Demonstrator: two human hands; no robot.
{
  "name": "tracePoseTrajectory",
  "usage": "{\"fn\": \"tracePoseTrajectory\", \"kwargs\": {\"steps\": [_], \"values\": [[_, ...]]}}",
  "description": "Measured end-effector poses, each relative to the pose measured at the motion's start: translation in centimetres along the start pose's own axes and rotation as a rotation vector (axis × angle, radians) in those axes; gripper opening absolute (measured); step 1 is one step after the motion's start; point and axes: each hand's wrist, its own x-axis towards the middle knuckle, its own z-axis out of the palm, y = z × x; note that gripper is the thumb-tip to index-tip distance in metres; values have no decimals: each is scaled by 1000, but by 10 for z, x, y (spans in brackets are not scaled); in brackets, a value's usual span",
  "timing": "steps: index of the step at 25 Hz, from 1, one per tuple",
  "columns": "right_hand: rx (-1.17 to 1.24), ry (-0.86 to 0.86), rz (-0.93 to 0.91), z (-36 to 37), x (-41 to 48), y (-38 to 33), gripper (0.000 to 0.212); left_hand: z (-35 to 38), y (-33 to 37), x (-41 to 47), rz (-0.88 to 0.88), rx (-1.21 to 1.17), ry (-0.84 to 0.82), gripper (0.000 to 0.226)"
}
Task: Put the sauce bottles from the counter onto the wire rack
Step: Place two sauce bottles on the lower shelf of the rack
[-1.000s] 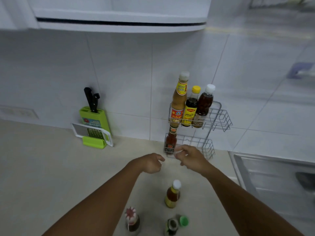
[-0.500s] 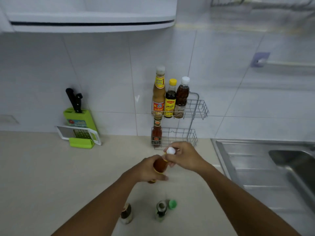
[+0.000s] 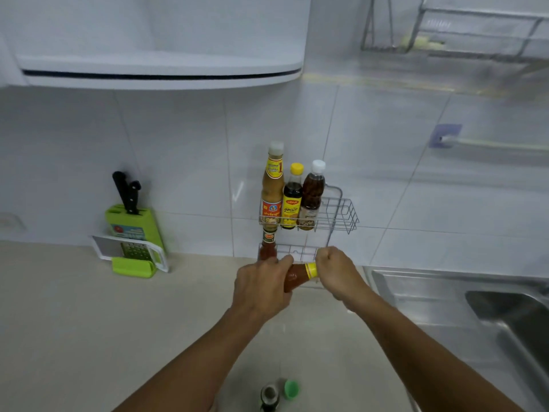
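A small orange sauce bottle (image 3: 297, 276) with a yellow neck band lies tilted between my hands, just in front of the wire rack's lower tier. My left hand (image 3: 261, 289) grips its body, and my right hand (image 3: 335, 272) is closed over its cap end. The two-tier wire rack (image 3: 344, 215) hangs on the tiled wall. Its upper tier holds a tall tan bottle (image 3: 271, 188), a dark yellow-capped bottle (image 3: 292, 203) and a brown white-capped bottle (image 3: 312, 194). A red sauce bottle (image 3: 268, 245) stands at the lower tier's left. A dark bottle (image 3: 269, 396) stands on the counter near me, next to a green cap (image 3: 291, 388).
A green knife block (image 3: 133, 230) and a white grater (image 3: 130, 251) lean on the wall at the left. A steel sink (image 3: 475, 307) begins right of the rack. A white cabinet (image 3: 160, 69) overhangs the counter, and a metal dish rack (image 3: 460, 31) hangs at the upper right.
Both hands took the orange bottle off the counter and lifted it up to the rack's lower tier, tilting it sideways. The striped-cap bottle has dropped out of view.
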Motion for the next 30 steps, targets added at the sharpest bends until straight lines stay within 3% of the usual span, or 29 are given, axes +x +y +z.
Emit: {"fn": "tracePoseTrajectory", "kwargs": {"steps": [2,5,7,9,11,13,15,18,21,25,30], "values": [[201,-122,169,-6,3,-3,36,1,4,6,-13,-11,24,43],[73,-87,-186,-26,7,-5,26,-6,-2,13,-140,-865,-462,30],[20,-78,-400,-33,9,-4,22,-8,-7,17,-123,-1104,-720,30],[-107,-107,-405,-27,18,1,22,-4,-7,22,-116,-996,-742,31],[-238,-118,-200,-14,27,11,24,5,-5,29,-116,-720,-569,36],[78,-156,201,-6,34,16,29,12,1,31,-71,-312,-335,46],[522,-190,369,-3,35,16,26,18,6,35,-95,-199,-201,50],[647,-281,176,9,36,20,31,25,0,49,-229,-629,-334,39],[538,-344,63,24,37,30,28,32,-14,59,-213,-698,-431,56],[393,-59,-10,32,64,50,26,50,-53,71,-328,-719,-532,88],[158,151,-45,50,95,63,46,78,-95,86,-553,-736,-559,66]]}}
